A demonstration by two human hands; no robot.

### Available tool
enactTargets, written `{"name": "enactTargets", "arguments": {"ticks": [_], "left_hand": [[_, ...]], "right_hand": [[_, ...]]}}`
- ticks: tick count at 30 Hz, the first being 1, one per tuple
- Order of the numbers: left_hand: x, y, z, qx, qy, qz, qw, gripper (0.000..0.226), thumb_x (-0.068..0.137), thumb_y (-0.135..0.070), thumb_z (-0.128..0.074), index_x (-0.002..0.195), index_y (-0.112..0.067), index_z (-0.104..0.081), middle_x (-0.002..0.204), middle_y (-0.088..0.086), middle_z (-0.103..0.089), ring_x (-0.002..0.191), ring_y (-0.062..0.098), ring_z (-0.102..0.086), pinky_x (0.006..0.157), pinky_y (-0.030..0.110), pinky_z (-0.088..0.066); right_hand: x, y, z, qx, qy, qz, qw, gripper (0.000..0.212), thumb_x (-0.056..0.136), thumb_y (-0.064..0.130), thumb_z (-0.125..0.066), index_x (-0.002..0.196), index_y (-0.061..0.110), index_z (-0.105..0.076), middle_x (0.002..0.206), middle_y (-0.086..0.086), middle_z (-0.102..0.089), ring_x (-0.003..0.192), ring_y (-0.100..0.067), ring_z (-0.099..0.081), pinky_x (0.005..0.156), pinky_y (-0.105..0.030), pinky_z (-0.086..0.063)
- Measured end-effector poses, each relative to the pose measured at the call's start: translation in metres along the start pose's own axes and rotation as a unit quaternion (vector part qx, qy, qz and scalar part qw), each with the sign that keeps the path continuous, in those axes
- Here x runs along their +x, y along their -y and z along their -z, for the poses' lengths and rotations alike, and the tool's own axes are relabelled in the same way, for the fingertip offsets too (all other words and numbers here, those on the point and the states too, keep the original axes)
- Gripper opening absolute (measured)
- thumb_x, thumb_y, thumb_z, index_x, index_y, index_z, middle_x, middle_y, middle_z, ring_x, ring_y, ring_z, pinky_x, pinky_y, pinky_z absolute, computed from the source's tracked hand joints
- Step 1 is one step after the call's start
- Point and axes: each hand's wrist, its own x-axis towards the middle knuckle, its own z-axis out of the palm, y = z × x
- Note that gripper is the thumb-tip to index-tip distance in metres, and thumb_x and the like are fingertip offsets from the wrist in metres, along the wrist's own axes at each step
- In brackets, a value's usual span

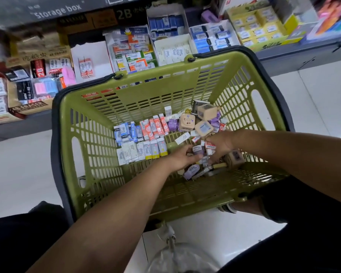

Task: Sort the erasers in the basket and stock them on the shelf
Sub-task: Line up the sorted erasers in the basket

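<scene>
A green plastic basket (165, 89) stands on the floor before a low shelf (283, 54). On its bottom lie sorted rows of erasers: blue ones (126, 133), orange-and-white ones (155, 127), and white ones (140, 151). To the right is a loose pile of purple erasers (192, 170) and beige cube boxes (204, 128). My left hand (182, 157) and my right hand (219, 143) both reach into this pile. The right hand's fingers curl round several small white-labelled erasers (210, 147). The left hand's fingertips touch a small eraser (197, 149) between the two hands.
The shelf carries open display boxes of erasers: blue-and-white (211, 38), yellow (258, 30), orange-and-green (134, 54), a nearly bare white box (91, 58), and brown "4B ERASER" boxes (28, 107). White tiled floor surrounds the basket. A clear plastic bag (177, 257) lies near my knees.
</scene>
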Motion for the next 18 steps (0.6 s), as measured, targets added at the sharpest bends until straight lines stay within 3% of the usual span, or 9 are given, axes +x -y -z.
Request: {"name": "enactTargets", "arguments": {"ticks": [3, 7, 13, 16, 18], "left_hand": [[-0.003, -0.001, -0.001, -0.002, 0.010, 0.010, 1.000, 0.062, 0.091, -0.048, -0.056, 0.143, -0.021, -0.037, 0.146, 0.004, -0.041, 0.124, 0.017, -0.042, 0.093, 0.026, -0.033], [-0.008, 0.000, -0.002, -0.005, 0.020, 0.020, 1.000, 0.063, 0.091, -0.051, -0.054, 0.143, -0.021, -0.038, 0.149, 0.004, -0.039, 0.128, 0.018, -0.041, 0.096, 0.028, -0.035], [-0.015, -0.004, 0.002, -0.026, 0.001, 0.046, 0.999, 0.073, 0.089, -0.057, -0.053, 0.148, -0.021, -0.030, 0.154, 0.004, -0.030, 0.138, 0.024, -0.032, 0.107, 0.036, -0.030], [-0.022, -0.015, 0.004, -0.083, -0.028, 0.041, 0.995, 0.069, 0.090, -0.058, -0.050, 0.147, -0.023, -0.033, 0.155, 0.004, -0.028, 0.139, 0.025, -0.030, 0.105, 0.036, -0.029], [-0.030, -0.025, 0.005, -0.135, -0.043, 0.027, 0.990, 0.067, 0.090, -0.062, -0.046, 0.146, -0.027, -0.033, 0.155, 0.004, -0.027, 0.140, 0.026, -0.029, 0.106, 0.037, -0.027]], "right_hand": [[0.003, 0.000, 0.002, -0.001, 0.017, -0.008, 1.000, 0.107, 0.065, 0.059, -0.076, 0.149, 0.024, -0.021, 0.149, -0.002, -0.036, 0.130, -0.021, -0.041, 0.094, -0.023, -0.034], [0.009, -0.002, 0.001, 0.023, 0.011, -0.016, 1.000, 0.097, 0.066, 0.050, -0.079, 0.146, 0.022, -0.031, 0.144, 0.000, -0.043, 0.124, -0.019, -0.046, 0.087, -0.021, -0.036], [0.000, -0.004, 0.013, 0.046, 0.029, -0.031, 0.998, 0.096, 0.062, 0.056, -0.079, 0.141, 0.020, -0.037, 0.139, 0.001, -0.047, 0.122, -0.019, -0.047, 0.101, -0.029, -0.039], [-0.020, -0.001, 0.030, 0.115, 0.016, -0.021, 0.993, 0.095, 0.064, 0.054, -0.078, 0.141, 0.016, -0.037, 0.142, -0.001, -0.044, 0.125, -0.021, -0.045, 0.102, -0.035, -0.041], [-0.036, 0.007, 0.043, 0.231, 0.011, 0.009, 0.973, 0.081, 0.067, 0.048, -0.078, 0.134, 0.015, -0.046, 0.139, -0.003, -0.048, 0.122, -0.021, -0.048, 0.091, -0.038, -0.052]]}}
